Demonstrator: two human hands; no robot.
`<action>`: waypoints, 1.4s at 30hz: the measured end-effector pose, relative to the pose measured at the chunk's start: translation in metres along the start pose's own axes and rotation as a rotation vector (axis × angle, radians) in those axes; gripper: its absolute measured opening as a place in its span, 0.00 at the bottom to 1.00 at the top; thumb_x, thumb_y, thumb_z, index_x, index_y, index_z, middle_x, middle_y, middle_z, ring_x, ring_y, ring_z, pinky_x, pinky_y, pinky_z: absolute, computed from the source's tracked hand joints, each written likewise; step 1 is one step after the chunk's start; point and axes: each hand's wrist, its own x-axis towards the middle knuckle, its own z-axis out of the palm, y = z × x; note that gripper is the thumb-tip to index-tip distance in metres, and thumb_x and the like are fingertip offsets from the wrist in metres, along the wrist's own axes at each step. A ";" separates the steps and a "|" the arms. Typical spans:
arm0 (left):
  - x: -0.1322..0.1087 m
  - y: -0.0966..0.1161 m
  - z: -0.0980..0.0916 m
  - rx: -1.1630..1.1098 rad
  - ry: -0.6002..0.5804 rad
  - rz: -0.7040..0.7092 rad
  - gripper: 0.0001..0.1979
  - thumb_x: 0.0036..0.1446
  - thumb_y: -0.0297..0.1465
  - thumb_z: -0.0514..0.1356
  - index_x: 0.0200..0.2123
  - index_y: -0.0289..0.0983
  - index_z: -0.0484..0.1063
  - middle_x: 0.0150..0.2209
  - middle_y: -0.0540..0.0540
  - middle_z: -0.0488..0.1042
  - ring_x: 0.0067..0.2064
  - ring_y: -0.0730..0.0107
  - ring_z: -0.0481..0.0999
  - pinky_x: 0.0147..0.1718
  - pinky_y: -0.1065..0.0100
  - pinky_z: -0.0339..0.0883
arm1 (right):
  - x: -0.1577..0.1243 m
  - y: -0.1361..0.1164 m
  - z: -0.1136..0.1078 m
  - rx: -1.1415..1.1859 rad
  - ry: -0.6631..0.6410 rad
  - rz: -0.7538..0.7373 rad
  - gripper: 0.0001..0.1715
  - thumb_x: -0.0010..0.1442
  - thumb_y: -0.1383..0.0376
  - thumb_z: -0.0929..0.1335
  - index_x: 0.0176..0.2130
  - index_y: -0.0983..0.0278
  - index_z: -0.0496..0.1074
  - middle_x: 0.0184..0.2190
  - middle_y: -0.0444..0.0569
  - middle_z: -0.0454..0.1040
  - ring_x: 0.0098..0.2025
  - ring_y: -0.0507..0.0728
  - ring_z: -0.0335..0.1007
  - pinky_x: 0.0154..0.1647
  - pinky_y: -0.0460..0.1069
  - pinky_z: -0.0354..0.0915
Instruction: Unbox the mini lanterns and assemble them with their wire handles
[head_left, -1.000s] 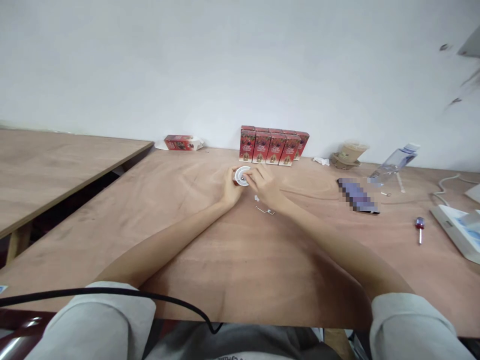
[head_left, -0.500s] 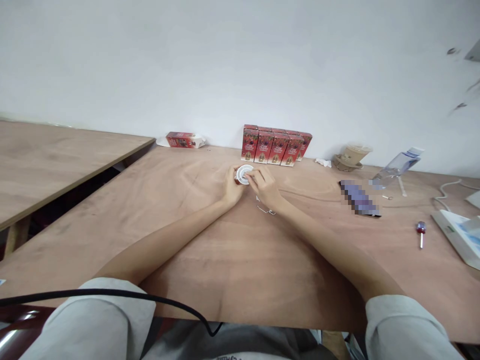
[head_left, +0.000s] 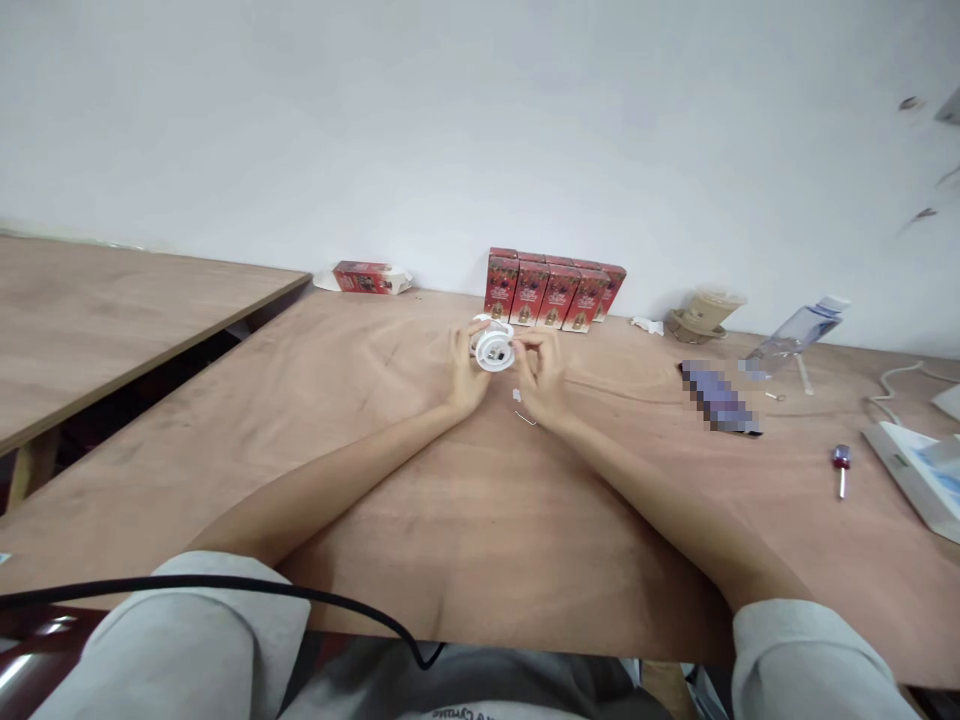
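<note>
Above the middle of the table, a small white round base [head_left: 495, 356] is held with its open face towards me. Small dark and metallic parts show inside it. A second white curved piece [head_left: 504, 328] is seen right behind its upper edge; whether the two are joined I cannot tell. My left hand [head_left: 466, 372] is closed around the left side of the base. My right hand [head_left: 544, 378] has its fingertips pinched at the right rim. On the wood below lie a thin bent strip [head_left: 525, 418] and a tiny white scrap [head_left: 517, 396].
Red printed boxes [head_left: 545, 293] stand by the wall; another red box [head_left: 367, 278] lies open-ended to the left. On the right are a cup in a holder [head_left: 705, 312], a leaning clear bottle [head_left: 799, 335], a phone [head_left: 718, 396], a screwdriver [head_left: 841, 470] and a white tray [head_left: 911, 475].
The white round piece has turned, so its hollow inside and a second white piece now show. My right fingers have shifted from its middle to its right rim.
</note>
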 end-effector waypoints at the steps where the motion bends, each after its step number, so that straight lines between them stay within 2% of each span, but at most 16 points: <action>1: 0.001 0.003 -0.002 0.012 0.007 0.033 0.23 0.53 0.26 0.61 0.52 0.44 0.61 0.51 0.44 0.63 0.54 0.60 0.66 0.51 0.57 0.65 | -0.002 -0.001 0.002 0.113 0.101 0.180 0.05 0.61 0.61 0.63 0.36 0.60 0.65 0.37 0.47 0.69 0.43 0.52 0.66 0.49 0.51 0.65; 3: 0.003 0.006 -0.005 0.058 0.025 0.102 0.22 0.54 0.25 0.60 0.52 0.44 0.62 0.54 0.43 0.60 0.58 0.60 0.62 0.54 0.57 0.63 | -0.005 -0.002 0.009 0.358 0.234 0.603 0.03 0.61 0.63 0.62 0.35 0.60 0.62 0.36 0.45 0.69 0.43 0.51 0.68 0.49 0.50 0.67; 4: 0.004 0.006 -0.006 0.083 0.034 0.126 0.21 0.54 0.26 0.60 0.52 0.44 0.63 0.55 0.43 0.59 0.58 0.59 0.61 0.54 0.57 0.62 | -0.007 -0.001 0.012 0.458 0.246 0.789 0.03 0.61 0.65 0.62 0.34 0.60 0.61 0.35 0.45 0.70 0.42 0.51 0.70 0.47 0.51 0.69; 6: 0.005 0.006 -0.008 0.152 0.044 0.152 0.19 0.54 0.27 0.60 0.50 0.44 0.65 0.56 0.43 0.59 0.58 0.58 0.62 0.55 0.55 0.60 | -0.011 0.002 0.019 0.570 0.194 1.011 0.04 0.60 0.68 0.62 0.32 0.61 0.60 0.31 0.46 0.72 0.39 0.52 0.72 0.43 0.52 0.71; 10: 0.006 0.008 -0.011 0.337 -0.012 0.163 0.15 0.55 0.30 0.60 0.47 0.44 0.68 0.57 0.44 0.62 0.56 0.55 0.64 0.53 0.53 0.57 | -0.017 0.010 0.025 0.601 0.115 1.061 0.05 0.58 0.70 0.63 0.30 0.62 0.62 0.26 0.46 0.72 0.33 0.53 0.73 0.36 0.51 0.73; 12: 0.007 0.008 -0.013 0.345 -0.040 0.118 0.17 0.54 0.28 0.60 0.48 0.44 0.68 0.58 0.44 0.61 0.57 0.55 0.63 0.53 0.54 0.57 | -0.017 0.012 0.024 0.586 0.110 1.056 0.07 0.58 0.70 0.64 0.28 0.62 0.62 0.23 0.45 0.71 0.29 0.52 0.72 0.32 0.50 0.73; 15: 0.008 0.005 -0.013 0.228 -0.066 -0.023 0.23 0.51 0.24 0.60 0.51 0.44 0.65 0.56 0.43 0.61 0.57 0.57 0.64 0.53 0.56 0.61 | -0.014 0.013 0.016 0.525 0.138 1.015 0.07 0.57 0.68 0.66 0.27 0.63 0.64 0.20 0.42 0.68 0.23 0.50 0.67 0.28 0.47 0.70; 17: 0.009 0.001 -0.011 0.137 -0.071 -0.138 0.25 0.50 0.23 0.60 0.51 0.42 0.64 0.52 0.42 0.63 0.53 0.59 0.66 0.49 0.59 0.65 | -0.011 0.011 0.009 0.445 0.153 0.905 0.06 0.55 0.66 0.68 0.28 0.63 0.66 0.20 0.39 0.67 0.22 0.48 0.64 0.29 0.46 0.68; 20: 0.010 -0.005 -0.009 0.060 -0.048 -0.255 0.24 0.48 0.25 0.63 0.50 0.40 0.65 0.47 0.43 0.64 0.49 0.62 0.69 0.43 0.63 0.69 | -0.004 0.003 0.000 0.198 0.049 0.484 0.08 0.57 0.60 0.67 0.32 0.64 0.69 0.26 0.42 0.71 0.29 0.50 0.67 0.36 0.47 0.67; 22: 0.010 -0.005 -0.008 0.034 -0.034 -0.266 0.23 0.49 0.26 0.64 0.49 0.41 0.65 0.47 0.43 0.64 0.48 0.62 0.69 0.42 0.63 0.69 | 0.000 -0.002 -0.003 0.002 -0.065 0.191 0.11 0.60 0.57 0.65 0.35 0.63 0.70 0.31 0.46 0.73 0.34 0.52 0.69 0.40 0.50 0.66; 24: 0.010 -0.004 -0.008 0.010 -0.036 -0.244 0.22 0.50 0.27 0.63 0.49 0.41 0.65 0.47 0.43 0.64 0.48 0.62 0.69 0.43 0.63 0.69 | 0.005 -0.004 -0.002 -0.134 -0.153 0.013 0.12 0.62 0.58 0.63 0.35 0.63 0.70 0.33 0.48 0.74 0.36 0.54 0.69 0.42 0.51 0.65; 26: 0.010 -0.002 -0.009 -0.003 -0.037 -0.223 0.21 0.51 0.27 0.63 0.49 0.40 0.65 0.47 0.42 0.64 0.49 0.62 0.68 0.44 0.62 0.68 | 0.009 -0.004 0.001 -0.230 -0.221 -0.105 0.11 0.63 0.60 0.62 0.35 0.63 0.70 0.34 0.49 0.72 0.38 0.54 0.68 0.43 0.50 0.65; 29: 0.010 -0.001 -0.009 -0.007 -0.029 -0.210 0.20 0.52 0.26 0.62 0.49 0.39 0.65 0.46 0.41 0.64 0.49 0.61 0.67 0.46 0.61 0.67 | 0.013 -0.001 0.007 -0.323 -0.258 -0.187 0.10 0.64 0.62 0.62 0.34 0.62 0.70 0.34 0.49 0.70 0.39 0.55 0.66 0.42 0.50 0.64; 39: 0.010 -0.002 -0.008 0.006 -0.002 -0.197 0.19 0.51 0.24 0.61 0.47 0.39 0.65 0.45 0.43 0.65 0.49 0.61 0.67 0.50 0.59 0.64 | 0.012 0.005 0.011 -0.452 -0.264 -0.253 0.09 0.64 0.64 0.61 0.34 0.63 0.68 0.34 0.50 0.68 0.40 0.58 0.64 0.43 0.52 0.63; 42: 0.010 -0.003 -0.007 -0.029 0.004 -0.208 0.19 0.51 0.24 0.62 0.47 0.39 0.65 0.46 0.42 0.65 0.47 0.61 0.68 0.46 0.61 0.66 | 0.012 0.007 0.012 -0.447 -0.272 -0.259 0.09 0.64 0.63 0.62 0.34 0.62 0.69 0.34 0.51 0.69 0.40 0.58 0.64 0.43 0.53 0.63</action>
